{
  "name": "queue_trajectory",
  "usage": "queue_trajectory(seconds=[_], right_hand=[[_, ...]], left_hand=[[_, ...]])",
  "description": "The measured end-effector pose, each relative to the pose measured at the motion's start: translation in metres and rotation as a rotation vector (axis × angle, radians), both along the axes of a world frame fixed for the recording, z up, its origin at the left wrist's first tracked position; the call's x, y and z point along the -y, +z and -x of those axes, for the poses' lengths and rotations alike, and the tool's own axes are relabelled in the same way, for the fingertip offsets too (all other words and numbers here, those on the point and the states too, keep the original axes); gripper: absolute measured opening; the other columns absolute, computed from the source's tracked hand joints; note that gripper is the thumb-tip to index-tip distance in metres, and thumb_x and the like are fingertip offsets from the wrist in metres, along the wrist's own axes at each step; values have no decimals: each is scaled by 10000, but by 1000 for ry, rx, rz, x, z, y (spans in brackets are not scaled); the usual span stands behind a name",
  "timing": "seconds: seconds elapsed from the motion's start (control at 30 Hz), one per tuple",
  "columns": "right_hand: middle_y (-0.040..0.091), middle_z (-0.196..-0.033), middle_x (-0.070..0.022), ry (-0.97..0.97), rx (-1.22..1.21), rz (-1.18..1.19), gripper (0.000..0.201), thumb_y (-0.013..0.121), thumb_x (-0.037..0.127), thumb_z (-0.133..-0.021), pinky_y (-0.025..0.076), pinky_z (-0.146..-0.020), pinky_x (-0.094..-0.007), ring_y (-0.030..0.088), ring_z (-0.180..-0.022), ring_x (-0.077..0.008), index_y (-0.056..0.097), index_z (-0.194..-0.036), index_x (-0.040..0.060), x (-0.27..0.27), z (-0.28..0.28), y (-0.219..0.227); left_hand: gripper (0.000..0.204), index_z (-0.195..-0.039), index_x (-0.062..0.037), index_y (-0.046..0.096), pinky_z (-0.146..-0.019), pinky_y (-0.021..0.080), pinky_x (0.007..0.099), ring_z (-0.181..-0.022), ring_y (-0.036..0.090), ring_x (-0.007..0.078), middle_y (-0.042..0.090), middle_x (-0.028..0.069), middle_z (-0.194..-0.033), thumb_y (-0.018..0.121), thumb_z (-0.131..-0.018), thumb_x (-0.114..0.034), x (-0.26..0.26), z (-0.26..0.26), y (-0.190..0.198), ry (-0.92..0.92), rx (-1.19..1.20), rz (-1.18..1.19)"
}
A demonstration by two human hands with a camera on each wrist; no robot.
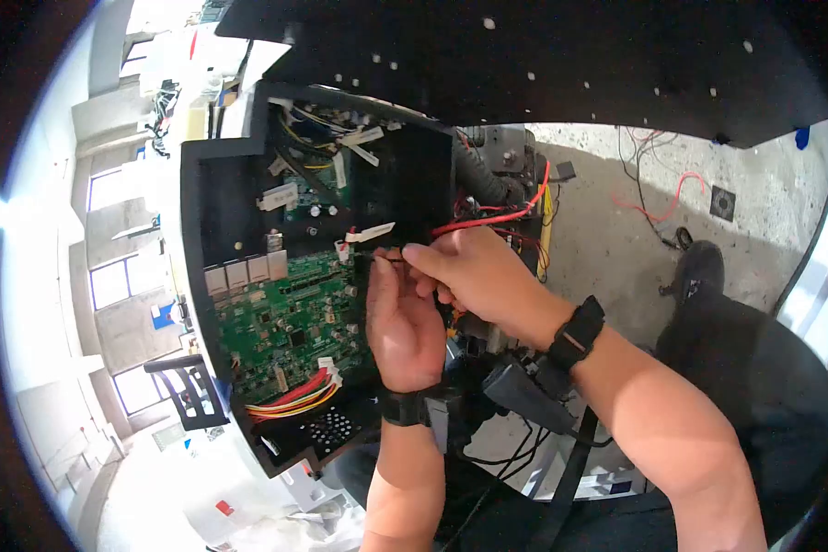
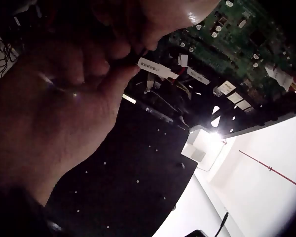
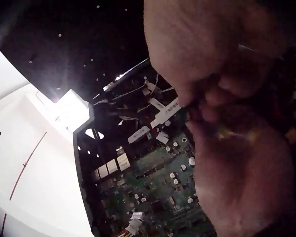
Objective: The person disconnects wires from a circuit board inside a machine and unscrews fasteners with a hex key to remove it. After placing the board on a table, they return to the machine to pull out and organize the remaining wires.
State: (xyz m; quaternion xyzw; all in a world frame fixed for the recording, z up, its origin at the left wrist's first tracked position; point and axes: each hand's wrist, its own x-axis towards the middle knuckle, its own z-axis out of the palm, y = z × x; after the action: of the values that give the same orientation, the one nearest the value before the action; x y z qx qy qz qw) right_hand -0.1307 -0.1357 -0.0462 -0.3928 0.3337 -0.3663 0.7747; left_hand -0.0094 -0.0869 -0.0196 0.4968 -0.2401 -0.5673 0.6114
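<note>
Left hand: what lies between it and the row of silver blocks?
In the head view, part of the green circuit board lies between the left hand and the silver blocks.

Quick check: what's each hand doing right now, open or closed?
Left hand: closed, pinching a small dark item, too hidden to identify.
Right hand: closed, apparently pinching the same item.

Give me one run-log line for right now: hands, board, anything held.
left hand, right hand: fingertips together | beside: green circuit board | nearby: white label | held item: hidden, unclear
</note>
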Motion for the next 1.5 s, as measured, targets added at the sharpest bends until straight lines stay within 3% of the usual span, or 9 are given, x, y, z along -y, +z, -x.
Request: queue_trajectory(seconds=[0.07,0.23,0.37,0.43,0.53,0.83,1.03,1.33,1.5], right_hand=[[617,-640,-58,-5,-24,14,353,554,318,-856,451,-498,-255,577,-546,-135,635,-731,-2,2,-3,0],[630,-714,-86,-354,-511,1152,184,573,206,-786,474,-585,-321,596,-662,-234,650,-752,42,3,5,4],[636,-717,-96,-255,-420,1060,247,579,260,-802,471,-586,-308,610,-669,-237,648,-761,27,-1,6,6],[644,-736,-113,-77,-381,270,312,587,317,-808,473,-605,-306,614,-679,-258,648,-768,14,0,7,16],[655,-761,-135,106,-186,49,344,595,343,-808,470,-617,-311,625,-689,-268,647,-762,7,3,2,9],[620,-794,-107,-150,-637,1096,284,605,298,-780,495,-634,-381,620,-762,-260,641,-860,28,6,12,4],[616,-784,-110,7,-442,307,244,603,285,-781,493,-639,-383,615,-771,-266,636,-830,48,2,11,3],[644,-733,-141,-314,-204,825,271,594,291,-817,493,-619,-362,628,-673,-311,634,-848,25,2,1,-9],[643,-752,-122,-88,-235,340,213,563,242,-824,479,-633,-397,615,-703,-327,650,-862,52,-1,5,5]], left_hand=[[195,-1042,-78,544,-803,389,291,-885,507,128,575,6,-970,486,-940,-233,-3,-1,-9,81,36,-28],[259,-1101,-39,533,-939,373,320,-1027,518,174,570,56,-1060,471,-946,-238,-6,19,5,187,-5,-152],[291,-1091,-42,536,-922,398,331,-1017,531,173,572,62,-1067,460,-950,-285,-6,9,-2,60,8,-149],[313,-1097,-44,527,-933,401,338,-1036,531,178,562,62,-1101,441,-955,-310,-3,5,-5,50,-29,-177],[285,-1051,-67,553,-918,407,348,-1028,535,184,590,57,-1043,449,-952,-313,-4,-4,-8,79,-7,-163],[204,-990,-85,570,-872,407,297,-971,519,125,588,11,-971,555,-907,-271,1,11,4,216,71,-184],[189,-991,-77,561,-894,402,319,-985,529,143,590,31,-982,508,-933,-249,2,6,0,168,86,-138],[207,-1043,-44,524,-925,395,347,-996,538,189,580,72,-1023,488,-939,-219,3,9,6,129,87,-82],[241,-1092,-25,502,-919,396,331,-1010,528,187,566,79,-1043,487,-938,-210,2,15,10,53,148,-77]])
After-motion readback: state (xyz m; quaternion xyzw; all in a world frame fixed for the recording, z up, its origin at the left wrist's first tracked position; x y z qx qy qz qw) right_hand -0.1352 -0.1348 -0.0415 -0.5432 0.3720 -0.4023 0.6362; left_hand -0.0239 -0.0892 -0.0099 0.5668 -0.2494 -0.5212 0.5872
